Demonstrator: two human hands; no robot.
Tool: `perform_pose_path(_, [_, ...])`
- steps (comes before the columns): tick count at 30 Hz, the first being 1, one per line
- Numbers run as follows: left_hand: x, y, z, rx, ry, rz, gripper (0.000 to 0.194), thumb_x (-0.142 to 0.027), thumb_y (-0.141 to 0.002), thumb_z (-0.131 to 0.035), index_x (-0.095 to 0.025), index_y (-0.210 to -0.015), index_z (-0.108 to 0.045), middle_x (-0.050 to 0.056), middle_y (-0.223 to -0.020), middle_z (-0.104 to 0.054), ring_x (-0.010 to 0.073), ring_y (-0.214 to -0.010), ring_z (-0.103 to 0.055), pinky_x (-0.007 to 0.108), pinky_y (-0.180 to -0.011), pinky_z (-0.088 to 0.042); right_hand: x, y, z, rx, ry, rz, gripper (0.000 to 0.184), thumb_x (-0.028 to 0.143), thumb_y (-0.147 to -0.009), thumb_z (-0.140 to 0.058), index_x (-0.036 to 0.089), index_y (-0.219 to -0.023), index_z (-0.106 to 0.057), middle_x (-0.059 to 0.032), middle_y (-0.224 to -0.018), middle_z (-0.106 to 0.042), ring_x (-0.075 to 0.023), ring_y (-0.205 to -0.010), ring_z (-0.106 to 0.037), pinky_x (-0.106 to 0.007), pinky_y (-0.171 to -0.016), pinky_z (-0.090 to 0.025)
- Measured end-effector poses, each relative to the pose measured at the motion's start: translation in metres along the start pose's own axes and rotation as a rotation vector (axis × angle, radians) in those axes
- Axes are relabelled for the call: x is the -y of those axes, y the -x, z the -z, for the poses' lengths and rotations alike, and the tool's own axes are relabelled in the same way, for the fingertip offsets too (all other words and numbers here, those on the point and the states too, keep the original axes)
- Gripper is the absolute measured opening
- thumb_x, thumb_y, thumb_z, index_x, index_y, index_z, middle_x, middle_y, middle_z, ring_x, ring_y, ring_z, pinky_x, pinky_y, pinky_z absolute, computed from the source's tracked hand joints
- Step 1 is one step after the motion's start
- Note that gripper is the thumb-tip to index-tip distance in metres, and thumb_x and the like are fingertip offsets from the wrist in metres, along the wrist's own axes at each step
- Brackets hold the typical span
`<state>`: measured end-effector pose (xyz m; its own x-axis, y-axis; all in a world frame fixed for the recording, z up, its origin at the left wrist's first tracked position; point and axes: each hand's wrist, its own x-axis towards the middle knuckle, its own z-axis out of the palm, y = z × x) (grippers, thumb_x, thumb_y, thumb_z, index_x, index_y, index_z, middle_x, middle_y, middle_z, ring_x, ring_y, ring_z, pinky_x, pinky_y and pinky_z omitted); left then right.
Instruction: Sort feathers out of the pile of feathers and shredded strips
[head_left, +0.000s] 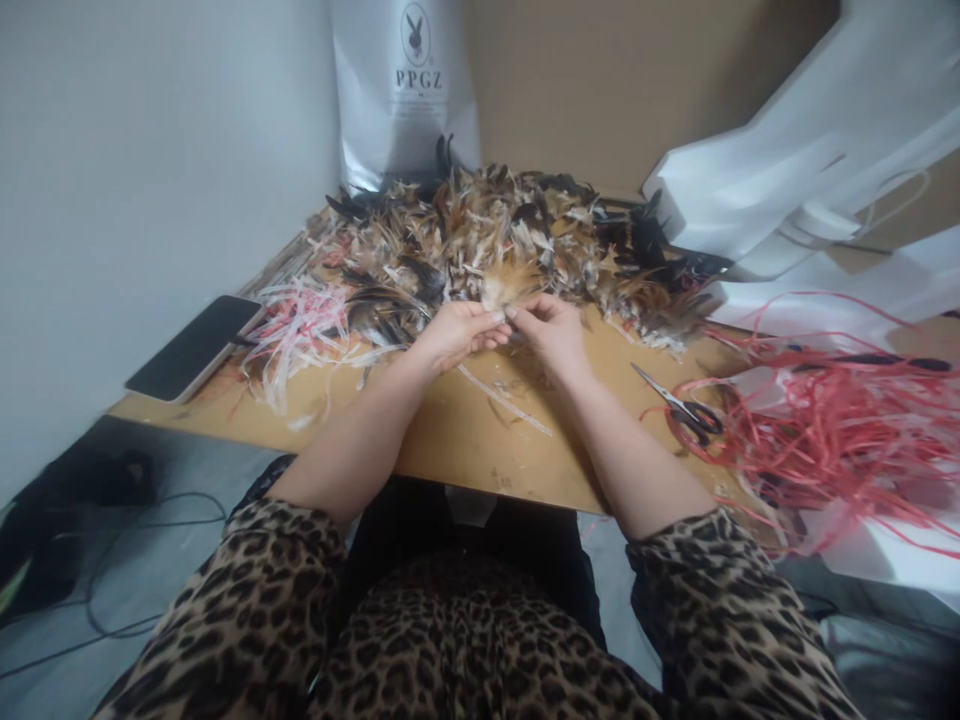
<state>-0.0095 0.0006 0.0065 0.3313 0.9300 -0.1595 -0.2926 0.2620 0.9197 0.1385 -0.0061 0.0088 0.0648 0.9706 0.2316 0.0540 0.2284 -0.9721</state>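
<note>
Both my hands meet over the front middle of the table, pinching a small bunch of tan feathers (510, 283) at its base. My left hand (465, 333) is closed, its thumb and forefinger tips on the bunch. From the other side my right hand (553, 335) pinches the same spot with thumb and forefinger. A thin whitish strip (506, 402) trails on the tabletop below the hands; whether it joins the bunch is hidden. Just behind lies a big heap of brown, black and white feathers (480, 220).
Scissors (681, 405) lie right of my hands, beside a tangle of red plastic strips (847, 420). On the left are white and pink strips (300, 325) and a phone (196, 350). A white bag (409, 110) stands behind the heap; a white machine (795, 160) is at right.
</note>
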Motion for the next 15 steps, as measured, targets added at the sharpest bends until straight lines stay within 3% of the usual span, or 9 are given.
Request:
perform_pose_path(9, [-0.0007, 0.0014, -0.0027, -0.009, -0.141, -0.048, 0.008, -0.013, -0.083, -0.064, -0.007, -0.08, -0.067, 0.008, -0.075, -0.072, 0.0091, -0.059, -0.067, 0.016, -0.052, -0.048, -0.0023, -0.0011, -0.0001, -0.002, -0.106, -0.116, 0.028, 0.035, -0.056, -0.078, 0.018, -0.064, -0.058, 0.005, -0.06, -0.059, -0.0085, -0.056, -0.049, -0.024, -0.058, -0.039])
perform_pose_path(15, [0.0012, 0.0023, -0.006, -0.021, -0.134, -0.073, 0.01, -0.01, -0.082, -0.063, -0.007, -0.073, -0.067, 0.006, -0.068, -0.07, 0.0069, -0.054, -0.064, 0.016, -0.054, -0.048, -0.0048, -0.0027, 0.0, -0.006, -0.139, -0.137, 0.032, 0.036, -0.05, -0.081, 0.018, -0.062, -0.057, 0.0051, -0.061, -0.059, -0.0081, -0.056, -0.049, -0.023, -0.059, -0.041])
